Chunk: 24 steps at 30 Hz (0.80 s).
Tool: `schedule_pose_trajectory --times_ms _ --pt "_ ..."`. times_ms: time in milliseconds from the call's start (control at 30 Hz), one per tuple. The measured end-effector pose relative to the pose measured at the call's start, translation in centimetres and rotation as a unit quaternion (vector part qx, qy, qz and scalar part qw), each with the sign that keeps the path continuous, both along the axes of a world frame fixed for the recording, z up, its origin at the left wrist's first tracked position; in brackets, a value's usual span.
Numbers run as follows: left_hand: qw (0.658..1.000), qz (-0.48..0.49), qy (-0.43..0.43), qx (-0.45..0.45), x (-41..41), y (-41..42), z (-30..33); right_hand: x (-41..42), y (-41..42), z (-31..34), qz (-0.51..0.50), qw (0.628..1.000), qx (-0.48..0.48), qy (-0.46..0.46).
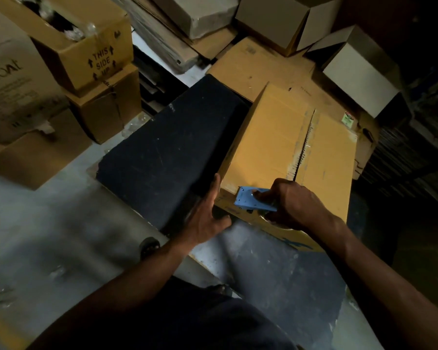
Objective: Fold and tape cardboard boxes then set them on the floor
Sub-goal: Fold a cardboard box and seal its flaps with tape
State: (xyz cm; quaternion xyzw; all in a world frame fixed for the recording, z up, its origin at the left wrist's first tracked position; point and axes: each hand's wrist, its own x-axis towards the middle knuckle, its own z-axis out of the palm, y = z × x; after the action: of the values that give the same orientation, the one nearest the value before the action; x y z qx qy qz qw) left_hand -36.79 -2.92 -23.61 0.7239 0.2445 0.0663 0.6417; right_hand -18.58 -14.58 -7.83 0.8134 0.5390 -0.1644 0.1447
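Blue plastic tape dispenser [254, 200] is gripped in the right hand [292, 205] at the near edge of the yellow-brown cardboard box [288, 150]. At nine o'clock, the left hand [204, 218], fingers straight, steadies its side. Cardboard looks light and stiff; hold its edges.

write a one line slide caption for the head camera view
Right hand holds a blue tape dispenser at the near edge of a brown cardboard box while the open left hand steadies its side.
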Motion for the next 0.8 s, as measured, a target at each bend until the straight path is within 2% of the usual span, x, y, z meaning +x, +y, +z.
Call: schedule_pose_trajectory --times_ms 133,200,233,300,367,433,533,800 --pt "0.989 0.004 0.113 0.091 0.4 1.0 0.0 -0.3 0.0 0.3 -0.001 1.0 -0.007 -0.011" --pt "0.973 0.029 0.08 0.215 0.6 1.6 0.4 -0.4 0.0 0.4 -0.004 1.0 -0.012 -0.008" --pt "0.954 0.026 0.027 0.296 0.9 1.7 0.5 -0.4 -0.1 0.4 -0.006 1.0 -0.015 -0.008" --pt "0.895 -0.003 -0.071 0.441 1.6 1.3 0.1 -0.4 0.0 0.6 -0.003 1.0 -0.02 -0.013" --pt "0.84 -0.025 -0.087 0.535 2.1 0.9 -0.6 -0.6 0.1 0.9 -0.003 0.999 -0.03 -0.019" --pt "0.814 -0.028 -0.075 0.575 2.2 0.9 -1.5 -0.8 0.1 1.2 -0.002 0.999 -0.043 -0.021" --pt "0.795 -0.031 -0.081 0.6 2.0 1.2 -1.9 -0.8 -0.2 1.3 0.017 0.997 -0.065 -0.03" --pt "0.772 -0.039 -0.069 0.63 2.0 1.9 -2.3 1.5 -1.7 2.3 0.025 0.994 -0.103 -0.009"
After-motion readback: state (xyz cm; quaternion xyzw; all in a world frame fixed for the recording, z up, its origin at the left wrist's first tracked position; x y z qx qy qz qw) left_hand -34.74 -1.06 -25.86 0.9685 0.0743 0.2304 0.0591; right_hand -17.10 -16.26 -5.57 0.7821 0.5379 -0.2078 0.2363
